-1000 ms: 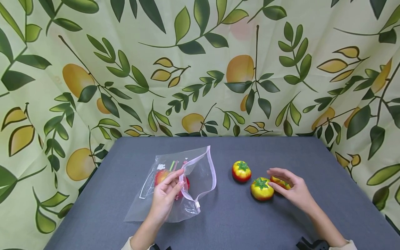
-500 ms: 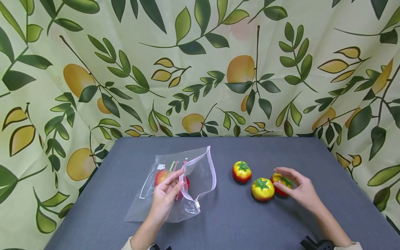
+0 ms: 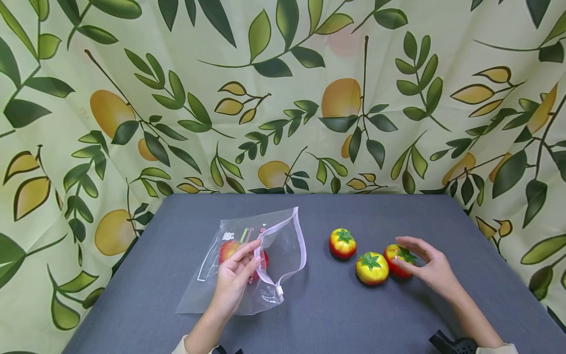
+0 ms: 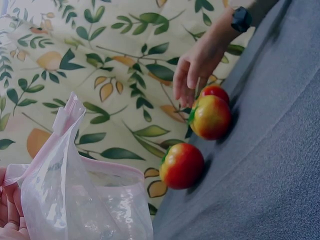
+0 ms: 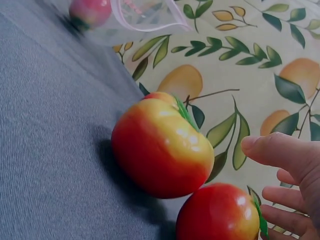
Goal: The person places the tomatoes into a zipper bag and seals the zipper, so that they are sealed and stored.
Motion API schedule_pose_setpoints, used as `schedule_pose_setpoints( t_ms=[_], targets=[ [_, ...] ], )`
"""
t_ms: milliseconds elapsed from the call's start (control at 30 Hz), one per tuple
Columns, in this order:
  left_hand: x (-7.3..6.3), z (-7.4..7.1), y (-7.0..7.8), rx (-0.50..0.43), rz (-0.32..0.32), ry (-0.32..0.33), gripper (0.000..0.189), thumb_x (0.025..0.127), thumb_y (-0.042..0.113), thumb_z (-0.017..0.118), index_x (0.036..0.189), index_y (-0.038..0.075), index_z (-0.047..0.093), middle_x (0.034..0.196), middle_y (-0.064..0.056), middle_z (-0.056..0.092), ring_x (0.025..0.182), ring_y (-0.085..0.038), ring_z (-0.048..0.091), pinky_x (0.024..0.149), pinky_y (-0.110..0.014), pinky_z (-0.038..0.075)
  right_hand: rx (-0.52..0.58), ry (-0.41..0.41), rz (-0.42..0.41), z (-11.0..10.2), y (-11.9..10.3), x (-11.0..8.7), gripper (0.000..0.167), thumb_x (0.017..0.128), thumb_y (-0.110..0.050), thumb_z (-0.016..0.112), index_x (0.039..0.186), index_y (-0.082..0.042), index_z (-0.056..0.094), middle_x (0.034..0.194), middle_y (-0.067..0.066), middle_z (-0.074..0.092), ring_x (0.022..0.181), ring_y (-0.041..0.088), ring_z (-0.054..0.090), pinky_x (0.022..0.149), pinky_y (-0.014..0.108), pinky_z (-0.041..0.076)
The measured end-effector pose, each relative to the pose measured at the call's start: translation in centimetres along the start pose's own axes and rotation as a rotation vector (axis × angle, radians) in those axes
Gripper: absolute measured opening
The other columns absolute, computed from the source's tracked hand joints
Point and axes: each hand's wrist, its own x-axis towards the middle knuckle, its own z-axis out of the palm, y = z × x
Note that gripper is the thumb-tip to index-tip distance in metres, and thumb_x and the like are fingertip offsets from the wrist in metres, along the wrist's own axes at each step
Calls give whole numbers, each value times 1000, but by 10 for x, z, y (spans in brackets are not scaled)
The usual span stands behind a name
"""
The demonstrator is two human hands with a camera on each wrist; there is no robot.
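My left hand (image 3: 232, 282) pinches the pink-edged mouth of a clear zip bag (image 3: 201, 295), which gapes to the right on the table. Red and yellow fruit (image 3: 227, 250) shows through the plastic, partly behind the fingers. On the right, my right hand (image 3: 433, 270) hovers with spread, gently bent fingers at a red-yellow toy tomato (image 3: 391, 253) with a green leafy top. Right against that one sits a yellower tomato (image 3: 372, 268); a third tomato (image 3: 342, 243) stands farther back. In the right wrist view the thumb (image 5: 270, 150) is apart from the tomatoes.
A grey cloth-covered table (image 3: 323, 314) lies under everything. Behind and at both sides hangs a curtain (image 3: 283, 123) printed with leaves and fruit. The bag's white slider (image 3: 279, 291) sits at the near corner of its mouth.
My right hand has drawn back to the right, uncovering the rightmost tomato, which was mostly hidden behind the fingers. The left hand and bag have stayed put.
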Motion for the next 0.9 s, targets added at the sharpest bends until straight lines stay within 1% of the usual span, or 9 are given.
schedule_pose_setpoints(
  t_ms=[133,400,533,633,733,800,900],
  targets=[
    [0,0,1,1,1,1,40,90,-7,54,116,21,65,98,8,59,74,3,53,52,-17,36,-21,-13,29,-2,3,-1,51,74,3,77,121,7,56,113,-40,52,106,-23,49,89,-5,35],
    [0,0,-2,-2,11,0,41,89,-8,55,116,21,65,98,10,59,73,3,52,50,-25,32,-4,-22,44,-6,15,-4,55,74,4,77,123,11,52,115,-40,49,107,-24,47,89,-6,36],
    [0,1,-2,12,-21,7,37,90,-6,56,118,16,65,98,11,59,73,3,51,51,-19,34,-7,-39,71,-6,21,-8,57,74,2,77,124,11,51,115,-41,47,106,-26,46,88,-6,35],
    [-1,1,-1,22,-55,22,34,90,-4,57,121,9,63,98,9,59,73,2,52,54,-12,37,-14,-52,79,-5,24,-9,58,75,0,77,126,10,51,116,-42,46,107,-27,44,87,-6,34],
    [-1,1,0,27,-74,36,33,90,-3,58,122,6,62,98,8,59,73,2,52,55,-11,38,-9,-61,90,-5,26,-9,58,76,-1,77,126,10,50,116,-40,47,107,-26,44,87,-6,34],
    [-1,2,0,29,-69,34,33,90,-3,57,121,7,63,98,8,59,73,2,52,55,-11,38,-15,-72,116,-6,27,-9,59,77,-3,77,127,9,50,115,-40,46,105,-27,43,86,-6,34],
    [-1,2,0,27,-53,26,35,90,-3,57,120,14,64,97,9,59,73,2,52,55,-11,38,-37,-99,173,-6,27,-9,60,78,-9,78,129,5,50,112,-42,45,102,-28,41,83,-6,33]
  ],
)
